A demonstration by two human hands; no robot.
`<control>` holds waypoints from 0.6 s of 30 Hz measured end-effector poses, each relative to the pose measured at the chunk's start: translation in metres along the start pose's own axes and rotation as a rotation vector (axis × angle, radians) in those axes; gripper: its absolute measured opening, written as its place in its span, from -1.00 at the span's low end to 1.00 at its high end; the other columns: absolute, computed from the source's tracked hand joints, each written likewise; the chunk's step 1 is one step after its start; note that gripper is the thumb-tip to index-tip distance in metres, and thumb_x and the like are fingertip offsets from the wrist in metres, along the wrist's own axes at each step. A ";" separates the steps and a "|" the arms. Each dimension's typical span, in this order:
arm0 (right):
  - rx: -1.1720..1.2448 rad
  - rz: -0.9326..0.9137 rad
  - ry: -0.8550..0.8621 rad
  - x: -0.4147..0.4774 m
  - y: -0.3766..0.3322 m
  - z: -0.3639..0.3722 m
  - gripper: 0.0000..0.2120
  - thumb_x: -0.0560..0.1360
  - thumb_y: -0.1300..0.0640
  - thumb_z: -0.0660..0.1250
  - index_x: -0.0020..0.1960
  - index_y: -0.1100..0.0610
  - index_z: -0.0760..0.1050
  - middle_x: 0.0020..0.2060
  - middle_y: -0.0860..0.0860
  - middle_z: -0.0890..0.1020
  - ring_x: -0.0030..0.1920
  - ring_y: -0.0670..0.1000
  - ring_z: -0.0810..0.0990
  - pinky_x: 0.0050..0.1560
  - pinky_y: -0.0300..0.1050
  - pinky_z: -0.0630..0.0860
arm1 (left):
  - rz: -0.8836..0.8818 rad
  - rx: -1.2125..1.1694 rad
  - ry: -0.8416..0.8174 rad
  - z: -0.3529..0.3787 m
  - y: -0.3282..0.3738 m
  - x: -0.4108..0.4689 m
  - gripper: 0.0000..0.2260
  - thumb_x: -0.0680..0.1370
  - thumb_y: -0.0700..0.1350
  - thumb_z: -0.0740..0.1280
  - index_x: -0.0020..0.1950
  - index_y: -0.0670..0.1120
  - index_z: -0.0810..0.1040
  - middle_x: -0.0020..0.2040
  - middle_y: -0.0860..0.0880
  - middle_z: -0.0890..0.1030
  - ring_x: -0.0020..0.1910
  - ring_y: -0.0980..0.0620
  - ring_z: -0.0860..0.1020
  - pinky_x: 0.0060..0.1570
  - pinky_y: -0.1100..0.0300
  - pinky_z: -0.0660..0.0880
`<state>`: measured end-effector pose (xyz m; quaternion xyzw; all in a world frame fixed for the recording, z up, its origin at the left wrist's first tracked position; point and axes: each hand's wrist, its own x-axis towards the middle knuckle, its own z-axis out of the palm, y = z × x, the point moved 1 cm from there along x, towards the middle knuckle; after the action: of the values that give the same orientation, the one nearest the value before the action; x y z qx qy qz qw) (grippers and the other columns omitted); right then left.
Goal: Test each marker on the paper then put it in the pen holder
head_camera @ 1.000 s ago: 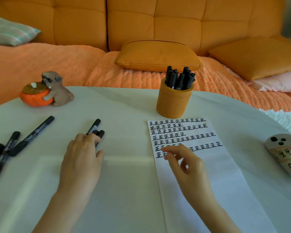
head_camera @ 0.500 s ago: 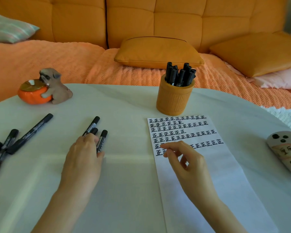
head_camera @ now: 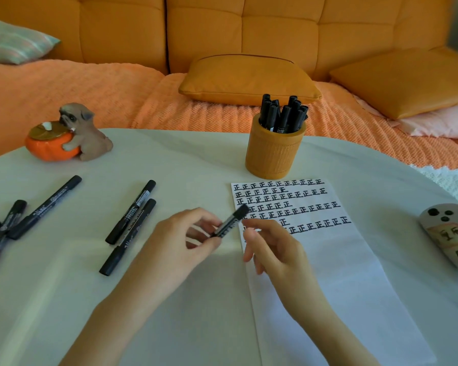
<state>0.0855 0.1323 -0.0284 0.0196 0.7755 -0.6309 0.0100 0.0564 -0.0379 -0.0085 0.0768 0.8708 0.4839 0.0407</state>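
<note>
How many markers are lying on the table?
4 I can count: two markers side by side left of the left hand, one farther left, one by the left edge of the table. More may be cut off there.

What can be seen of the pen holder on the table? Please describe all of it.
The pen holder is a round, orange-tan cup with a finely ribbed side, perhaps wood or woven fibre. It stands upright on the white table, at the far edge of the paper; whether they touch is unclear. Several capped black markers stand in it, sticking out above its rim.
</note>
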 end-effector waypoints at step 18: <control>0.318 0.021 0.033 0.004 -0.010 0.000 -0.62 0.42 -0.05 0.25 -0.07 0.29 0.51 -0.49 0.03 0.51 -0.49 -0.01 0.38 -0.47 -0.27 0.30 | -0.019 0.070 -0.211 0.022 0.008 -0.006 -0.75 0.54 0.15 0.15 -0.21 0.05 0.46 -0.37 0.02 0.42 -0.38 -0.02 0.37 -0.32 0.17 0.28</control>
<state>0.0808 0.1307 -0.0183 0.0391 0.6658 -0.7451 0.0007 0.0659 -0.0164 -0.0133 0.1204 0.8788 0.4419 0.1343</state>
